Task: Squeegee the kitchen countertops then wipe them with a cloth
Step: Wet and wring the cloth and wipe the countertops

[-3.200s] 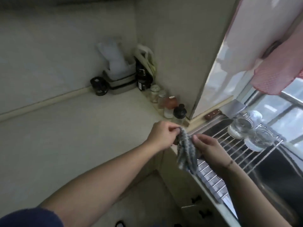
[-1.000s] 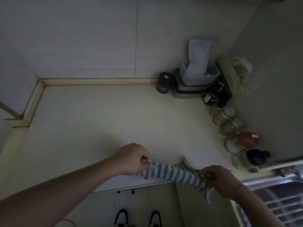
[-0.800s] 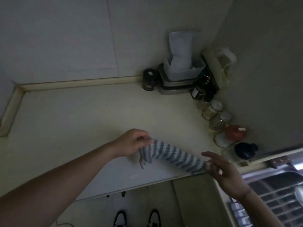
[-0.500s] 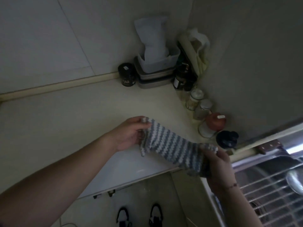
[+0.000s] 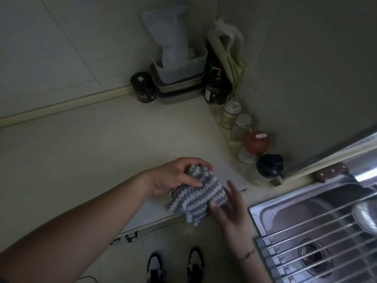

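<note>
A grey-and-white striped cloth is bunched into a folded wad above the front edge of the pale countertop, close to the sink corner. My left hand grips its upper left part, fingers curled over the top and thumb pressed on the front. My right hand is at the cloth's lower right edge with fingers straight and spread, thumb touching the fabric. No squeegee is in view.
A steel sink with a roll-up wire rack lies to the right. Several jars line the right wall. Stacked containers and a dark jar stand in the back corner. A knife handle rests behind the sink.
The cloth was stretched out between both hands; now it is folded together into a wad. My right hand has loosened its grip and spread its fingers. The view swung right toward the sink.
</note>
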### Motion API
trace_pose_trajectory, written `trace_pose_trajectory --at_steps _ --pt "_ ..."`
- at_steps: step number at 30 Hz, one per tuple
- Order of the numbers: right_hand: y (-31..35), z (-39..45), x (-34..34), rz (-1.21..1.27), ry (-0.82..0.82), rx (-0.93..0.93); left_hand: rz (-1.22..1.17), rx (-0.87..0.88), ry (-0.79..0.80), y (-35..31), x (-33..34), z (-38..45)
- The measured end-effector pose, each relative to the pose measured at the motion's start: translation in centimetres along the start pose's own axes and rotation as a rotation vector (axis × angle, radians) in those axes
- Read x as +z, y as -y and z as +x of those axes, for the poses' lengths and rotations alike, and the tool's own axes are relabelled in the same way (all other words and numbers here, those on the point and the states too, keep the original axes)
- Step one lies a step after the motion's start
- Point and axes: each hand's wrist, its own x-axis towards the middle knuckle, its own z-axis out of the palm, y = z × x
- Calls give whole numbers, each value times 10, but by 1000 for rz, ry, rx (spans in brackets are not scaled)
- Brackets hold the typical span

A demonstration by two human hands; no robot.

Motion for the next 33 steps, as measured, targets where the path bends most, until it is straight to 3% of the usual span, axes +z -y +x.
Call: trace_pose_trajectory --at_steps 1,3,5,7,8,10,12,15,20,23,28,33 --pt "3 4 -3 67 18 17 63 -3 15 -8 3 8" --pt "1 19 -11 -21 -114 -7 268 20 -61 -25 4 33" --pt "-3 36 -22 -94 -245 56 581 70 -313 -36 1 65" --pt "-6 44 -37 -382 -309 129 932 103 -619 -37 1 87" --pt "-9 43 -43 -559 -367 97 1085 151 -696 -32 4 91" --pt "-12 33 -47 -705 -438 -167 1262 364 -628 -11 17 96" --pt "-10 27 -39 -726 -372 -431 1315 520 -458 12 35 97" --pt "-17 49 -33 -746 -196 -626 1370 503 -380 38 45 110" --pt "-53 86 -29 -1075 -81 -559 1581 312 -336 57 35 113" --pt "-72 89 -34 -1145 -113 -648 1646 235 -338 63 37 109" --pt "-77 84 -28 -1188 -182 -683 1619 233 -362 71 34 103" --pt "-80 61 2 -1238 -141 -671 1611 231 -365 87 15 73"
